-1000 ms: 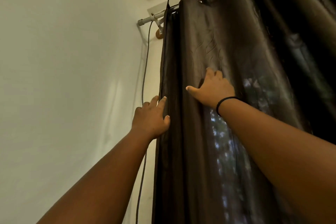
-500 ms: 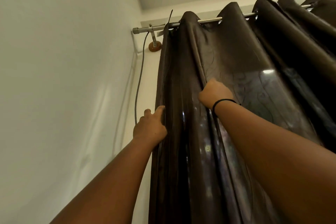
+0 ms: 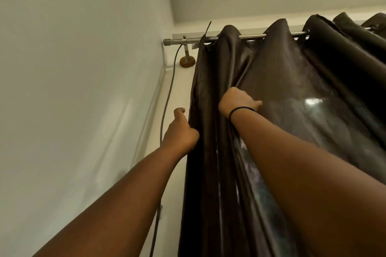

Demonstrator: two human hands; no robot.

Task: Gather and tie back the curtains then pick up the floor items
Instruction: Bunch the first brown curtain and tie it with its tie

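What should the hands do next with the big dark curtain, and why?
Probably the right hand should draw its fold of the curtain leftward to the left hand, which grips the curtain's outer edge. The folds near the left end of the rod are already bunched, but the panel to the right is spread wide, so the curtain is not yet fully gathered for tying.

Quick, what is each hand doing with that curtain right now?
Left hand: grip closed on the curtain edge.
Right hand: grip closed on a curtain fold.
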